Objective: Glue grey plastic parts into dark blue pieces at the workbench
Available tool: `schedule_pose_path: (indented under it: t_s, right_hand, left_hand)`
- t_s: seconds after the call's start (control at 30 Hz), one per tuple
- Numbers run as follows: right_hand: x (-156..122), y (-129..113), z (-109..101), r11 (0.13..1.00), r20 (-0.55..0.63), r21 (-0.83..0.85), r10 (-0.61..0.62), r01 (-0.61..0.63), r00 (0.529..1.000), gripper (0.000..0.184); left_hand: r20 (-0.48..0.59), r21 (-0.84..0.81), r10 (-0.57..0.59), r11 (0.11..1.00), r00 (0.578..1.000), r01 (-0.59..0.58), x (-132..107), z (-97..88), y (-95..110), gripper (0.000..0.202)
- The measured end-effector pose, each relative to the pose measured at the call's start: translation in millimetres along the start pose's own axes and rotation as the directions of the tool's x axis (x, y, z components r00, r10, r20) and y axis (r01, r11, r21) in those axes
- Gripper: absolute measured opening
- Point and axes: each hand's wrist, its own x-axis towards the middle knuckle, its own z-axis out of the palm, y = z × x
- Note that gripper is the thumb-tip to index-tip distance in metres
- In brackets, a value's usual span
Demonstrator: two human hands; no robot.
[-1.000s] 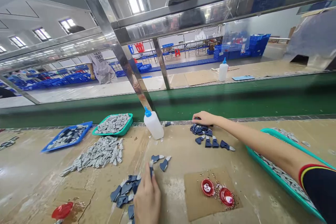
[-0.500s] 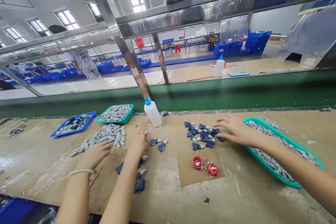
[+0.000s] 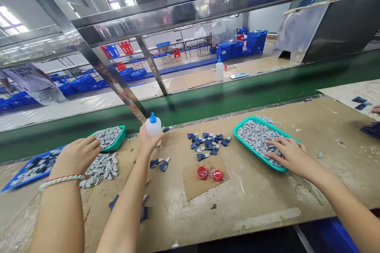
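My left hand [image 3: 143, 142] is wrapped round a white squeeze bottle [image 3: 153, 127] with a blue nozzle cap, its thumb across the near side. My right hand [image 3: 289, 154] reaches over the long green basket [image 3: 255, 155], fingers apart and tips on the small grey plastic pieces [image 3: 255, 136] inside. Whether one piece is between the fingertips is hard to see. Between my hands lies a cluster of dark blue plastic parts with pale grey tips [image 3: 209, 142]. Two small red dishes [image 3: 202, 172] with white stuff in them stand on a cardboard piece [image 3: 192, 188].
At left, another person's hand [image 3: 75, 156] with a braided bracelet is above a heap of grey pieces [image 3: 103, 170]. Nearby stand a blue tray [image 3: 8, 185] and a smaller green basket [image 3: 118, 141]. A green strip [image 3: 202, 106] runs behind the worktop.
The view has turned right. My left hand has moved forward and closed round the bottle. My right hand has gone from the dark blue parts into the green basket.
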Motion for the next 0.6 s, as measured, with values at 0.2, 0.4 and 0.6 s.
schedule_pose_path:
  t_s: [0.2,0.4,0.6]
  right_hand:
    - [21,-3,-1,0.989,0.061,-0.038,0.148,-0.146,0.987,0.046]
    - [29,-8,-8,0.983,0.126,0.033,0.174,-0.179,0.977,0.034]
    - [25,-14,-11,0.976,0.129,0.004,0.214,-0.217,0.968,0.037]
  left_hand:
    - [0.101,0.083,0.212,0.972,0.972,-0.221,-10,62.8,45,0.061]
    - [0.296,0.204,0.420,0.850,0.858,-0.486,-33,48.9,85,0.068]
    - [0.397,0.292,0.512,0.717,0.762,-0.633,-35,53.6,112,0.079]
